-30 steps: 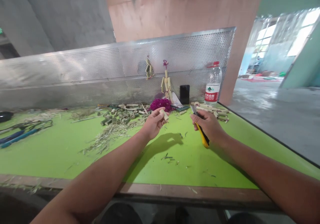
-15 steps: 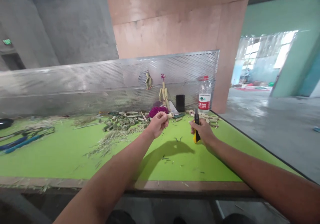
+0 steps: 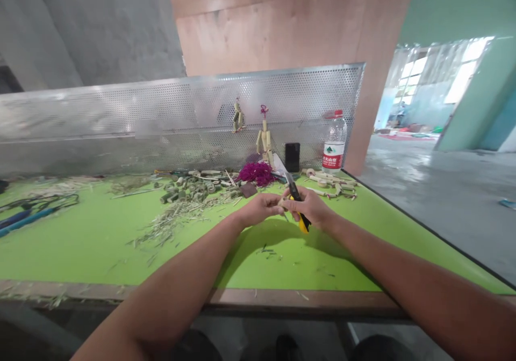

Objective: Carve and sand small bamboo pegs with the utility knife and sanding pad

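Observation:
My left hand (image 3: 260,209) is closed around a small pale bamboo piece (image 3: 282,202), partly hidden by the fingers. My right hand (image 3: 316,209) grips a yellow and black utility knife (image 3: 296,194), its top end pointing up and away to the left. The two hands meet above the green tabletop, and the right fingers touch or lie very near the bamboo piece. Behind them is a bundle of magenta cord (image 3: 257,174). A jointed bamboo figure (image 3: 264,139) stands beyond the cord.
Cut bamboo pieces (image 3: 193,190) and pale shavings (image 3: 169,221) lie to the left. More strung bamboo parts (image 3: 332,181) lie by a water bottle (image 3: 334,143) and a dark phone (image 3: 292,157). Blue-handled tools (image 3: 28,222) are far left. A perforated metal panel (image 3: 161,119) backs the table.
My right hand has moved left with the knife, now tilted, to meet my left hand. My left hand has shifted slightly right and down with the bamboo piece. The view has shifted a little.

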Available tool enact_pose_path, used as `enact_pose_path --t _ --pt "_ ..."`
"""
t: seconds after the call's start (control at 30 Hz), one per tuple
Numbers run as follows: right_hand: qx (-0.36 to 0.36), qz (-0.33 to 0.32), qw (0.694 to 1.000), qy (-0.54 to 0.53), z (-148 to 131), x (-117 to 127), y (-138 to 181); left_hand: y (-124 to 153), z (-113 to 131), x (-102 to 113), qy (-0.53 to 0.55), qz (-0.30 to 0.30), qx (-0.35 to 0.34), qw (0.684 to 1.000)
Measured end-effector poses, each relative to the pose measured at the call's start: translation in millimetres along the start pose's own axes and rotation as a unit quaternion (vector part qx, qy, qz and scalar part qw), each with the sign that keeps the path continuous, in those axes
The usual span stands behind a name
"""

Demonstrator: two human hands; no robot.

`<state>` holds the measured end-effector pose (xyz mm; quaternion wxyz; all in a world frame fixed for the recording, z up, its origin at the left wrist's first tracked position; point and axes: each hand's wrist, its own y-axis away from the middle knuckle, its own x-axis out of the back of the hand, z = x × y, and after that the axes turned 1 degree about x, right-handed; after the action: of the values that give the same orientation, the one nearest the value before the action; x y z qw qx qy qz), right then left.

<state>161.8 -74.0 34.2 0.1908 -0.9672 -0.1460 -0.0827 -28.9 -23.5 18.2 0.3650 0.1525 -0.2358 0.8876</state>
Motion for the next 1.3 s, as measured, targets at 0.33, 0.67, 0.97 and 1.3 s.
enact_pose_path --t 0.33,0.67,0.97,1.3 --pt "0.067 0.048 0.92 0.384 -6.1 33.6 14.7 -0.4 -7.0 23.9 -0.257 0.118 -0.058 0.957" --pt "0.091 0.017 0.838 0.538 -3.5 34.2 13.8 0.4 7.6 21.4 -0.289 0.078 -0.076 0.951" --pt "0.123 0.015 0.793 0.597 0.5 35.5 13.9 0.2 12.4 20.2 -0.294 0.064 -0.061 0.952" --pt "0.165 0.026 0.707 0.687 -5.8 27.6 16.9 2.4 17.0 22.5 -0.31 0.025 0.001 0.95"
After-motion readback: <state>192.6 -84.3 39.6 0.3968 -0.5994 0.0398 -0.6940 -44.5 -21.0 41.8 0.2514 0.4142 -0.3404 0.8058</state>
